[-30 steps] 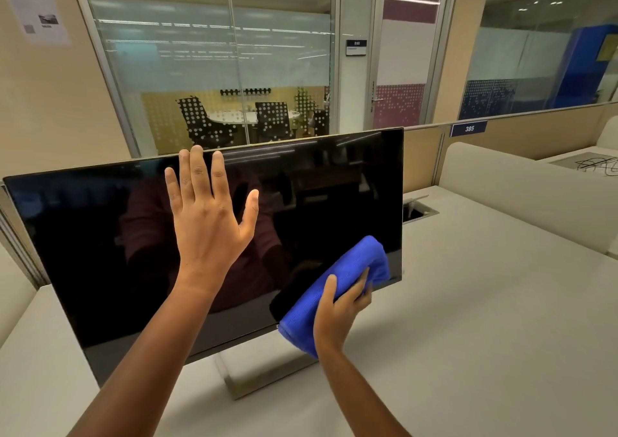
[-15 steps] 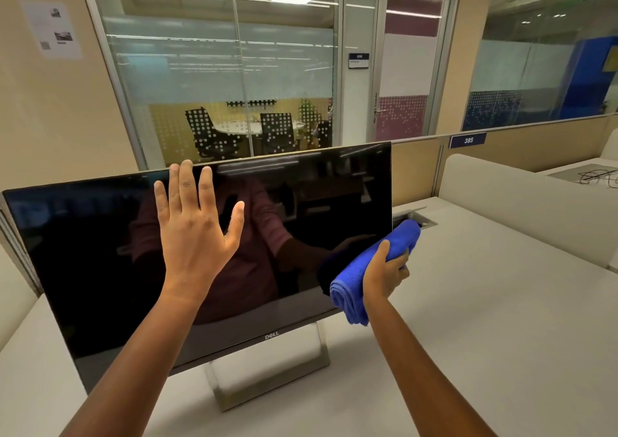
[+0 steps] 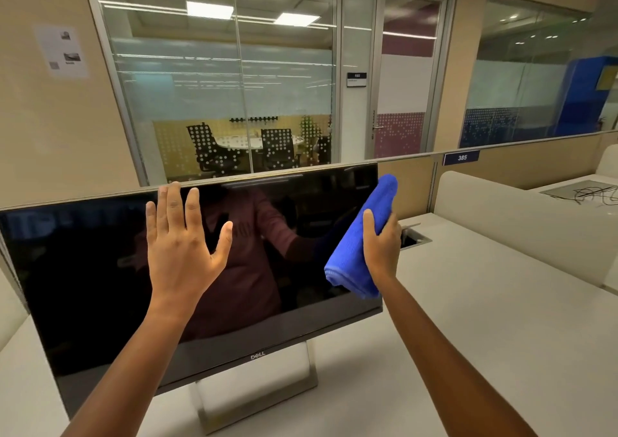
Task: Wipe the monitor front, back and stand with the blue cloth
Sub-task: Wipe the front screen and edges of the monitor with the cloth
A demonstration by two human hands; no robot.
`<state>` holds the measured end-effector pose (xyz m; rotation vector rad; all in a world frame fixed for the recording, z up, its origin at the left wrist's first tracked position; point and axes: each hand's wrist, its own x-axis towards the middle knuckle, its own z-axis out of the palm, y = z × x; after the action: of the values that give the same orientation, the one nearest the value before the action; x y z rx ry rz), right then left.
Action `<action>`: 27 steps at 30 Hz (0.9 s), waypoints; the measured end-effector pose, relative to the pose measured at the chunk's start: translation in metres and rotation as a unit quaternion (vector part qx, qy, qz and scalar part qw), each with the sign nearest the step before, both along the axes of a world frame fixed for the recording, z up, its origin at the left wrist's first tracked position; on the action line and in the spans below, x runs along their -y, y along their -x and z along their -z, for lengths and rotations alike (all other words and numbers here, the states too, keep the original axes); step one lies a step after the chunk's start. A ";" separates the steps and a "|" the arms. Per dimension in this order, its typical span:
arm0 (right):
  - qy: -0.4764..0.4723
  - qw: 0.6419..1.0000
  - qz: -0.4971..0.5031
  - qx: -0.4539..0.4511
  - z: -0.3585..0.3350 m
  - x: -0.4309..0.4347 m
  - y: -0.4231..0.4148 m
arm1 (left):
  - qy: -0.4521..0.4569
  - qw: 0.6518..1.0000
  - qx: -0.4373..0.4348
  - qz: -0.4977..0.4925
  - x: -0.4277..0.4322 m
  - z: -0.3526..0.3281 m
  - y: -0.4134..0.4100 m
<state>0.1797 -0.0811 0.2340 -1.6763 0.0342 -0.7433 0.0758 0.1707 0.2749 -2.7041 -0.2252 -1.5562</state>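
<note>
A black monitor [image 3: 100,269] with a dark, reflective screen stands on a silver stand [image 3: 261,393] on the pale desk. My left hand [image 3: 182,246] lies flat against the screen near its top edge, fingers spread and straight. My right hand [image 3: 381,249] grips a folded blue cloth [image 3: 361,246] and holds it against the screen's right edge, reaching up to the top right corner. The monitor's back is hidden.
The pale desk [image 3: 468,336] stretches to the right, with a cable cut-out [image 3: 414,237] just behind the cloth. A low padded divider [image 3: 521,222] borders the desk on the right. Behind the monitor runs a beige partition, then glass office walls.
My right hand has carried the cloth from the screen's lower right area up along the right edge to the top corner. My left hand stays flat on the screen.
</note>
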 end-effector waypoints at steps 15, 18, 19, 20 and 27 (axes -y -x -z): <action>-0.036 0.988 -0.003 -0.149 0.096 0.008 0.027 | 0.014 1.000 -0.004 -0.002 0.005 -0.004 0.003; -0.008 0.997 -0.002 -0.076 0.049 0.004 0.020 | 0.012 1.000 -0.011 -0.004 0.005 -0.005 0.005; 0.000 0.999 -0.002 -0.055 0.031 0.003 0.015 | 0.011 1.000 -0.013 -0.005 0.004 -0.005 0.005; 0.009 0.999 -0.003 -0.036 0.013 0.002 0.009 | 0.010 1.000 -0.016 -0.006 0.004 -0.005 0.006; 0.123 0.992 -0.027 0.014 -0.084 0.010 -0.029 | 0.007 0.999 -0.031 -0.010 0.003 -0.008 0.006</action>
<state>0.2088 -0.0910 0.3181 -1.8929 -0.1277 -0.7528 0.0701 0.1674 0.2828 -2.7476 -0.2610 -1.4674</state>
